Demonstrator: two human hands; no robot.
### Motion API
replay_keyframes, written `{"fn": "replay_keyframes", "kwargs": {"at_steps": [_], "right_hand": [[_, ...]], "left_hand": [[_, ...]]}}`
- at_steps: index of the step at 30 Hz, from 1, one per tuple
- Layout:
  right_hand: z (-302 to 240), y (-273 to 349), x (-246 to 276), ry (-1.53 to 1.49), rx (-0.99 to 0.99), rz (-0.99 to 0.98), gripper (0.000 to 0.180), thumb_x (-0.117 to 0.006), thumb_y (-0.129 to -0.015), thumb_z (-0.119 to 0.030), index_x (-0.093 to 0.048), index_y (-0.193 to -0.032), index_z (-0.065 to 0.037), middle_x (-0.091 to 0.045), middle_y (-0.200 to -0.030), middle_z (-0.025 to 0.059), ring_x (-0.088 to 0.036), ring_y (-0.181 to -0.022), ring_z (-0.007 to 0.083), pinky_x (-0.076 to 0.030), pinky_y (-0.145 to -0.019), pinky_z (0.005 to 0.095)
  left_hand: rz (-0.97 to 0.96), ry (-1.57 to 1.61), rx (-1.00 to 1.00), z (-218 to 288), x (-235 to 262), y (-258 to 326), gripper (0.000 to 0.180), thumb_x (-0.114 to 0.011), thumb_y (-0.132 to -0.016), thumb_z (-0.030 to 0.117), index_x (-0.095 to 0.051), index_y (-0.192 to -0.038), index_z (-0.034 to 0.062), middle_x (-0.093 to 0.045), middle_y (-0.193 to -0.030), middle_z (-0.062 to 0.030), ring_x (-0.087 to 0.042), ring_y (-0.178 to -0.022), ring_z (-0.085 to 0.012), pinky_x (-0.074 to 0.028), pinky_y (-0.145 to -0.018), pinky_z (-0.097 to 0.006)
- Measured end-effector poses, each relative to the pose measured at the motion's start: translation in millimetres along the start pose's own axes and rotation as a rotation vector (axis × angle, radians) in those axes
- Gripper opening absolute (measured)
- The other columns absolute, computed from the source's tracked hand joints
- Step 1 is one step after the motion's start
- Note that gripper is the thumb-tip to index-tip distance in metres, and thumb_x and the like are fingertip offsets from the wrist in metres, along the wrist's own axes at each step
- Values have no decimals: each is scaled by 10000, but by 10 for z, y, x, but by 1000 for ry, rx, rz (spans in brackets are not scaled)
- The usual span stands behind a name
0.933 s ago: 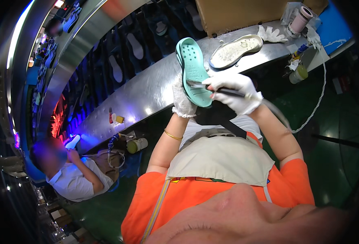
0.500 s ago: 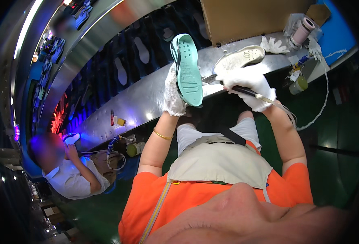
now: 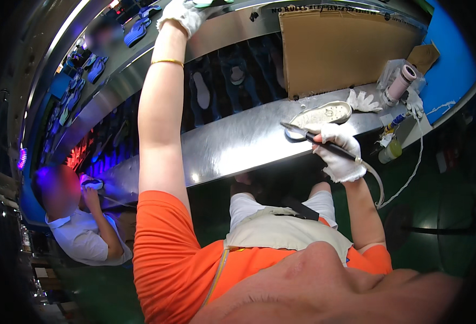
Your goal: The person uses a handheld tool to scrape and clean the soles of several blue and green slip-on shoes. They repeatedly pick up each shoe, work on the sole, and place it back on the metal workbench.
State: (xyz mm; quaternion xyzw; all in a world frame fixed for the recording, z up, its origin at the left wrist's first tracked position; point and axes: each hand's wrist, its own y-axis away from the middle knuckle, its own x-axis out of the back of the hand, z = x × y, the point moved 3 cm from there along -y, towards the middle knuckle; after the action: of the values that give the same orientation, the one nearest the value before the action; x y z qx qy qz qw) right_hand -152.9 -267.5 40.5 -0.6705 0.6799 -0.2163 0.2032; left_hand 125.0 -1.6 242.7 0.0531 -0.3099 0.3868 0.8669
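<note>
At the top edge, my left hand (image 3: 181, 16) in a white glove is closed on a mint-green clog (image 3: 212, 2). Most of that clog and my fingertips are cut off by the frame. My right hand (image 3: 339, 154), also gloved, wraps round a black-handled corded tool (image 3: 327, 144) with a pale cable. Its flat, pointed metal tip (image 3: 292, 127) lies over the near end of a cream clog (image 3: 324, 113), whose open side is up on the metal ledge (image 3: 238, 143). Behind the ledge, dark channels hold several shoe-shaped pieces (image 3: 200, 90).
A cardboard panel (image 3: 346, 56) stands behind the ledge. At the right are a spare white glove (image 3: 363, 100), a pink bottle (image 3: 400, 85) and a hanging jar (image 3: 391, 151). Blue clogs (image 3: 136, 32) line the upper shelf. Another person (image 3: 84, 235) works at the left.
My left hand has gone from above the ledge up and away to the upper shelf with the mint-green clog. My right hand has lowered slightly, keeping its tool.
</note>
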Motion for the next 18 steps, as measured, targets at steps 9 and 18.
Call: {"fn": "replay_keyframes", "kwargs": {"at_steps": [9,18], "right_hand": [[235,-18,16,55,-127,-7,211,-672,-693,124,-618,-835,-24,-618,-862,55,-602,-796,126,-496,-733,255],[316,135,-49,-77,-304,-21,227,-617,-735,158,-575,-888,-4,-621,-899,86,-617,-806,128,-538,-722,261]], "left_hand": [[942,-1313,488,-475,942,291,601,-529,-789,427,-450,-1324,166,-494,-1293,-162,-504,-1171,-321,-428,-963,-431],[846,-881,807,-697,1533,1122,793,-678,-694,554,-518,-1214,-22,-565,-1208,-199,-549,-1117,-292,-421,-948,-345]]}}
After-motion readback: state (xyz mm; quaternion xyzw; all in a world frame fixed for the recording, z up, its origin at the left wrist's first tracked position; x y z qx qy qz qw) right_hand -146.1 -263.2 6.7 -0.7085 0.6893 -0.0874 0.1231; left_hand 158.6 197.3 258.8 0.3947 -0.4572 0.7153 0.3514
